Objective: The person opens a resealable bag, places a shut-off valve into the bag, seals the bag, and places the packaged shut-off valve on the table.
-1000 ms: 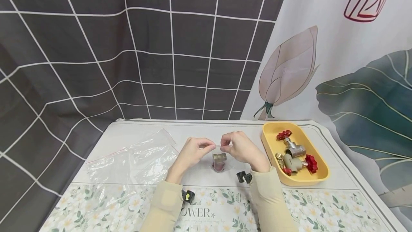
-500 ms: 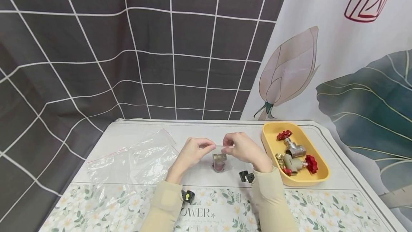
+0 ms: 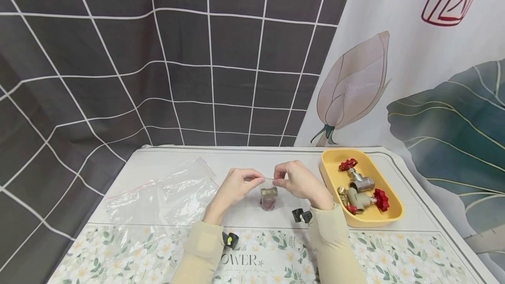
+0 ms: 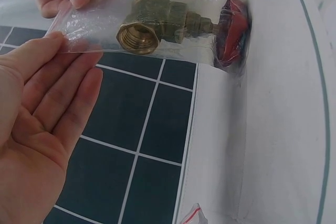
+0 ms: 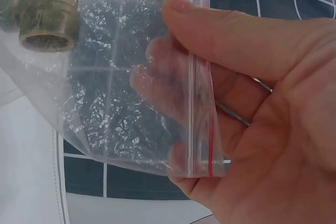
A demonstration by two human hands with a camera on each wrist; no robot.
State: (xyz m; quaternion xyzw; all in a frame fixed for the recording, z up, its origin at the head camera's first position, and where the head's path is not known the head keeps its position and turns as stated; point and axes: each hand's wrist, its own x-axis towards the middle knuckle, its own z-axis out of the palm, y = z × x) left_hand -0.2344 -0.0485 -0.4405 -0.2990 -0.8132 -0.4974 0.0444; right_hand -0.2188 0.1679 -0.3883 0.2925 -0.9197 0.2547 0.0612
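A clear zip bag hangs between my two hands, its seal strip with a red line showing at the top edge. Inside it lies a brass valve with a red handwheel at the bag's bottom end. My left hand pinches one top corner of the bag between thumb and forefinger. My right hand pinches the other side along the seal, thumb in front and fingers behind the film. In the head view the valve is low, close over the white tabletop.
Clear zip bags lie flat on the left of the table. A yellow tray on the right holds several valves and fittings, some with red handwheels. A flower-printed mat covers the table's front. A dark gridded curtain hangs behind.
My right hand has shifted slightly to the right, away from the left hand, along the bag's top edge. My left hand has stayed in place.
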